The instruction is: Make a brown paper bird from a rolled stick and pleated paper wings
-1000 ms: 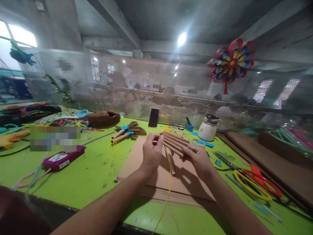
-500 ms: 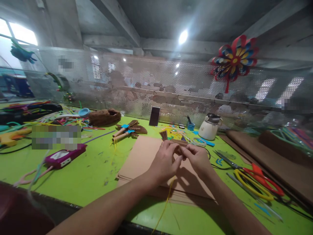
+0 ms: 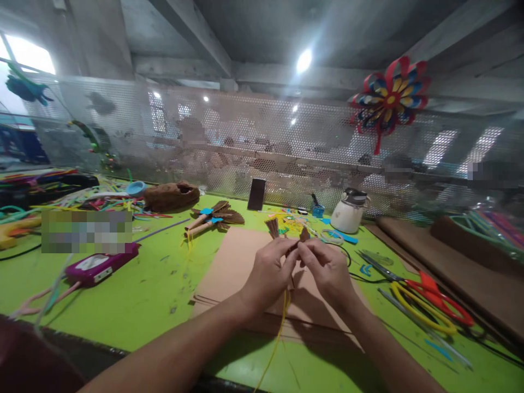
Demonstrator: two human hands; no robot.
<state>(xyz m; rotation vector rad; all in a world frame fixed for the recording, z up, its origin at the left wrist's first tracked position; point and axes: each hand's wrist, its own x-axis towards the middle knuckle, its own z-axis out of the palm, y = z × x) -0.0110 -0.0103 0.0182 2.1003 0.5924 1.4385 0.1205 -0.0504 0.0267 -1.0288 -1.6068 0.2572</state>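
Over a stack of tan cardboard sheets (image 3: 229, 262), my left hand (image 3: 266, 275) and my right hand (image 3: 331, 273) meet with fingertips pinched together. Between them is a small brown paper craft piece (image 3: 304, 234), its tip showing above the fingers and the rest mostly hidden. Yellow strands (image 3: 280, 327) hang below my left hand toward the table edge. A brown fringed piece (image 3: 272, 227) shows just beyond my left hand; whether it joins the held piece I cannot tell. Farther left lie brown fan-shaped pieces (image 3: 231, 216) with blue bands and tan tubes.
Red-handled scissors (image 3: 440, 300) and a yellow ring (image 3: 421, 314) lie right of the sheets. A white jug (image 3: 347, 213), a propped phone (image 3: 257, 194) and a purple power strip (image 3: 102, 265) stand around on the green table. Brown sheets (image 3: 442, 262) are stacked far right.
Both hands have turned slightly, and the brown piece's tip now rises above the fingers. The yellow strands hang closer together. The view has shifted a little to the right.
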